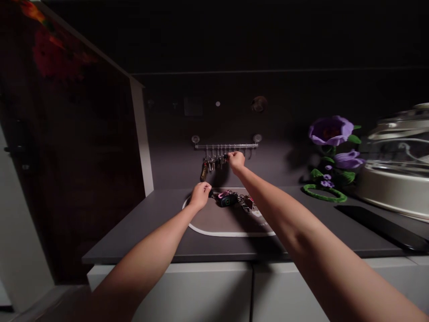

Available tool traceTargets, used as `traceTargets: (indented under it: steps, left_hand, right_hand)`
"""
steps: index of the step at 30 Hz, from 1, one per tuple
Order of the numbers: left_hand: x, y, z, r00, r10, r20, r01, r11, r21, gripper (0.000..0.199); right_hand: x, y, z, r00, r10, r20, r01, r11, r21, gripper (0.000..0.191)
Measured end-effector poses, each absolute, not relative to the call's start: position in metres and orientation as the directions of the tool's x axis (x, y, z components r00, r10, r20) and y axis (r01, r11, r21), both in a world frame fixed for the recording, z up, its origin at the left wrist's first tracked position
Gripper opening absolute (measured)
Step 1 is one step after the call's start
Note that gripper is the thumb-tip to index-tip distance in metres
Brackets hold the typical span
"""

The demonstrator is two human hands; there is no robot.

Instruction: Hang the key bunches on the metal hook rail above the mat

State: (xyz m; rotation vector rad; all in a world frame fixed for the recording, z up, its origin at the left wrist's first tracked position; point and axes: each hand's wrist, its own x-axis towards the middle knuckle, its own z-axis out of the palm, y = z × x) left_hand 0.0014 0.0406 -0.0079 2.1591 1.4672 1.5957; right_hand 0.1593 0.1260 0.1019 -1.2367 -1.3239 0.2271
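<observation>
A clear hook rail [226, 146] is fixed to the wall, with several keys [212, 163] and a brown key tag [203, 171] hanging from its left part. My right hand [236, 161] is pinched at the right end of the hanging keys, just below the rail; what it grips is too small to name. Lower left, my left hand [201, 195] is closed over the edge of a mat, next to a small dark item; its grip is unclear. On the mat [214, 221] lie a black key fob [228, 200], a pink ring [223, 194] and a red charm [249, 202].
Purple artificial flowers [331, 130] with a green ring base [324, 193] stand on the right of the counter [134, 223]. Beside them are a large cream container with a clear cover [395, 183] and a long black object [382, 226]. A dark door is at the left.
</observation>
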Motion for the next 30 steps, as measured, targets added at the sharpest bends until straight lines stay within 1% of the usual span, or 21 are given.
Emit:
traceTargets:
  steps: [3,5,17,21,27,30]
  left_hand:
    - [0.001,0.041,-0.008,-0.007,0.73,0.684,0.626,-0.53,0.572,0.014]
    - [0.001,0.041,-0.007,-0.011,0.734,0.679,0.622,-0.527,0.58,0.014]
    - [-0.001,0.044,-0.009,-0.049,0.743,0.667,0.594,-0.515,0.618,0.014]
    - [-0.001,0.044,-0.009,-0.053,0.747,0.663,0.598,-0.507,0.62,0.014]
    - [-0.002,0.042,-0.007,-0.06,0.76,0.647,0.62,-0.48,0.62,0.014]
    - [-0.003,0.042,-0.006,-0.057,0.758,0.649,0.628,-0.479,0.614,0.014]
  right_hand:
    - [0.158,0.126,0.101,0.37,0.76,0.534,0.452,0.355,-0.818,0.022]
    - [0.158,0.126,0.1,0.359,0.771,0.527,0.446,0.354,-0.822,0.021]
    - [0.164,0.133,0.083,0.319,0.757,0.57,0.35,0.465,-0.813,0.016]
    - [0.165,0.129,0.082,0.302,0.749,0.589,0.374,0.475,-0.797,0.018]
    - [0.169,0.114,0.08,0.327,0.769,0.549,0.432,0.395,-0.811,0.023]
    - [0.167,0.106,0.075,0.299,0.744,0.598,0.436,0.451,-0.779,0.027]
